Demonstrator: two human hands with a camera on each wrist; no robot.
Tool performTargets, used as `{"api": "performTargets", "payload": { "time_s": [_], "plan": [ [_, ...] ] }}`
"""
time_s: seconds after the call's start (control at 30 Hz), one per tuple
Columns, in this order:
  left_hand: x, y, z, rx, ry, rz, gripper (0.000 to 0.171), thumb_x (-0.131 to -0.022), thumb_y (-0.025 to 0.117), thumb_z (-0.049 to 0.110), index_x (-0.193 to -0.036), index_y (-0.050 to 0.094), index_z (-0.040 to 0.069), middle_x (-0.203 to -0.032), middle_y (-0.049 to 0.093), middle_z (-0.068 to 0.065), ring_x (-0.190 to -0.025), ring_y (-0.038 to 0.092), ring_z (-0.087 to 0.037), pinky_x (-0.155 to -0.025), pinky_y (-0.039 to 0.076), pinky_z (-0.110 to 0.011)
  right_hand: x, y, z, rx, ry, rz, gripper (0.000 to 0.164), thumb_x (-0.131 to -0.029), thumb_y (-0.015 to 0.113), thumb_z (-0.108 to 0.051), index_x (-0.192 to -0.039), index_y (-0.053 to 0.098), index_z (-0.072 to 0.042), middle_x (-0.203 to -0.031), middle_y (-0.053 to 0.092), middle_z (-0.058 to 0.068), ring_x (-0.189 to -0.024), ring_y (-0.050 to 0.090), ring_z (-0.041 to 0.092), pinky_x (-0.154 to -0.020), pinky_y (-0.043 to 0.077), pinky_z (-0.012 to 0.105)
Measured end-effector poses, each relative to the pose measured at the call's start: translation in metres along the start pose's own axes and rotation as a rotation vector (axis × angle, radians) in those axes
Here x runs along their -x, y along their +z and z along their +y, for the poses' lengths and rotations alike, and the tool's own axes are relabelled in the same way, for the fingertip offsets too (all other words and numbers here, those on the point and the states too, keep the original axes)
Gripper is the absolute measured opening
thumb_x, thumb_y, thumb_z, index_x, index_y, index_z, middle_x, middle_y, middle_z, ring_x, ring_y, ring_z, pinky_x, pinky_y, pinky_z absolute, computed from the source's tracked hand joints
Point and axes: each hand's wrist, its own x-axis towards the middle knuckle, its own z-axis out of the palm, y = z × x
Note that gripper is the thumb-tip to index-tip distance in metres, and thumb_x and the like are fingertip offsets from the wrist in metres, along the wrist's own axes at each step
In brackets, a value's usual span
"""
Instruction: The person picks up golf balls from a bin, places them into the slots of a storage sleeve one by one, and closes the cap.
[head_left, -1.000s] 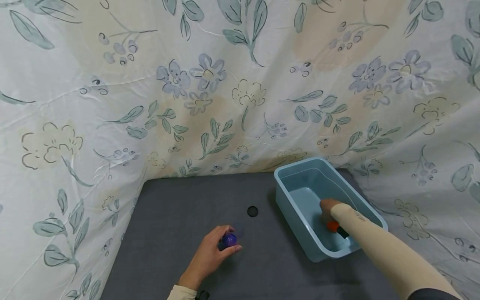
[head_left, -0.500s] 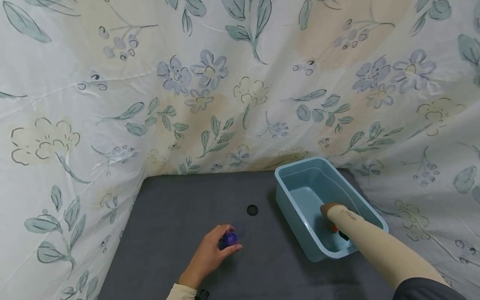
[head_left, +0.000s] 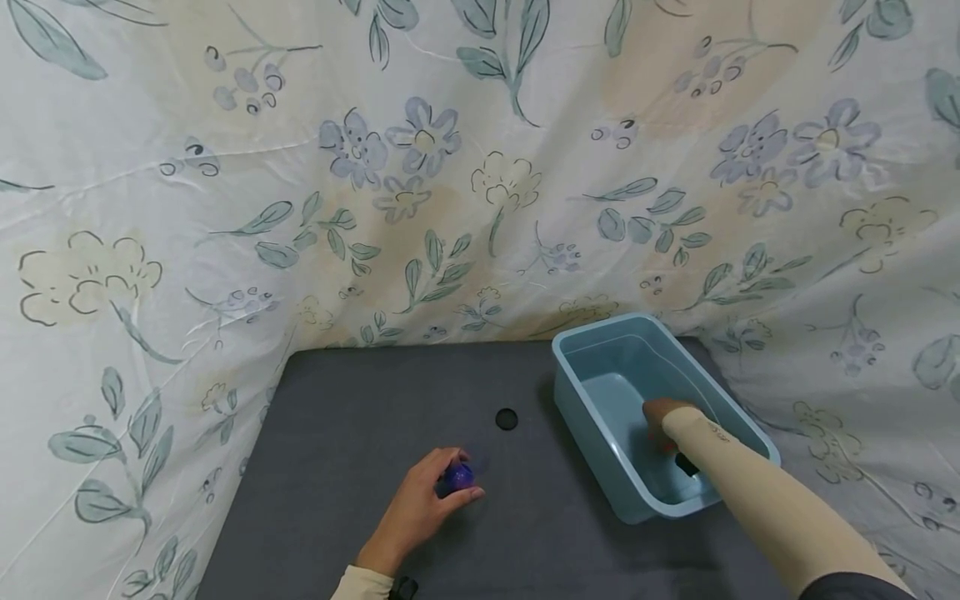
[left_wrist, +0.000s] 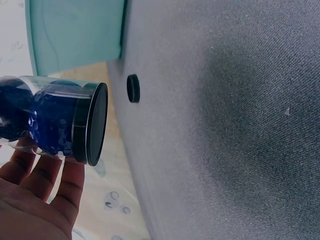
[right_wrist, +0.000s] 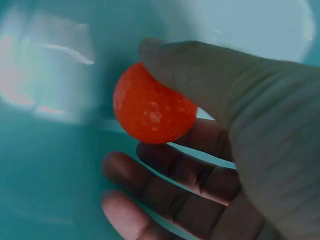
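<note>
My left hand (head_left: 420, 496) grips a clear plastic jar (left_wrist: 92, 125) above the dark table. At least two dark blue dimpled golf balls (left_wrist: 55, 117) sit inside it, and its near end is black. In the head view the top ball looks purple. Down inside the light blue bin (head_left: 592, 425), my right hand (right_wrist: 200, 145) pinches an orange golf ball (right_wrist: 152, 107) between thumb and fingers. In the head view that ball is mostly hidden behind the hand.
A round black lid (head_left: 507, 419) lies on the dark grey table (head_left: 375, 400), between the left hand and the bin. Floral cloth (head_left: 420, 208) hangs behind the table and down both sides.
My right hand shifts slightly within the bin, and the orange ball is less visible in the head view than before. The left hand and jar hold nearly still.
</note>
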Motion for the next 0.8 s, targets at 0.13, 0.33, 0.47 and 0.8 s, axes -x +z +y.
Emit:
{"api": "performTargets", "payload": {
  "time_s": [0.13, 0.33, 0.47, 0.8],
  "plan": [
    [0.000, 0.001, 0.000, -0.006, 0.002, 0.000, 0.045, -0.089, 0.074, 0.057, -0.124, 0.062, 0.030, -0.111, 0.063, 0.014, -0.099, 0.062, -0.003, -0.086, 0.059, -0.036, -0.005, -0.005, 0.002, 0.050, -0.031, 0.040, 0.022, -0.087, 0.080, -0.008, -0.099, 0.064, 0.000, -0.086, 0.064, 0.010, -0.076, 0.060, 0.024, -0.067, 0.053, 0.038],
    [0.002, 0.003, 0.000, -0.013, -0.004, 0.005, 0.044, -0.089, 0.075, 0.055, -0.123, 0.063, 0.030, -0.111, 0.063, 0.014, -0.099, 0.062, -0.003, -0.086, 0.059, -0.035, 0.002, -0.014, -0.003, -0.050, -0.028, 0.093, 0.027, -0.080, 0.085, -0.012, -0.095, 0.066, -0.001, -0.084, 0.066, 0.009, -0.075, 0.061, 0.023, -0.067, 0.052, 0.037],
    [0.002, 0.003, -0.001, -0.008, -0.006, -0.004, 0.045, -0.090, 0.074, 0.056, -0.124, 0.062, 0.030, -0.112, 0.064, 0.013, -0.100, 0.063, -0.003, -0.086, 0.059, -0.038, 0.014, -0.021, -0.005, -0.118, -0.078, 0.147, 0.026, -0.084, 0.083, -0.017, -0.097, 0.070, 0.000, -0.083, 0.065, 0.007, -0.073, 0.059, 0.022, -0.065, 0.049, 0.035],
    [0.002, 0.004, 0.001, -0.011, -0.001, -0.010, 0.045, -0.090, 0.073, 0.058, -0.124, 0.062, 0.029, -0.112, 0.064, 0.013, -0.101, 0.062, -0.003, -0.088, 0.059, -0.037, 0.033, -0.036, -0.019, -0.160, -0.209, 0.322, 0.033, -0.090, 0.081, -0.030, -0.103, 0.073, -0.001, -0.090, 0.069, 0.007, -0.076, 0.056, 0.021, -0.067, 0.046, 0.034]
  ]
}}
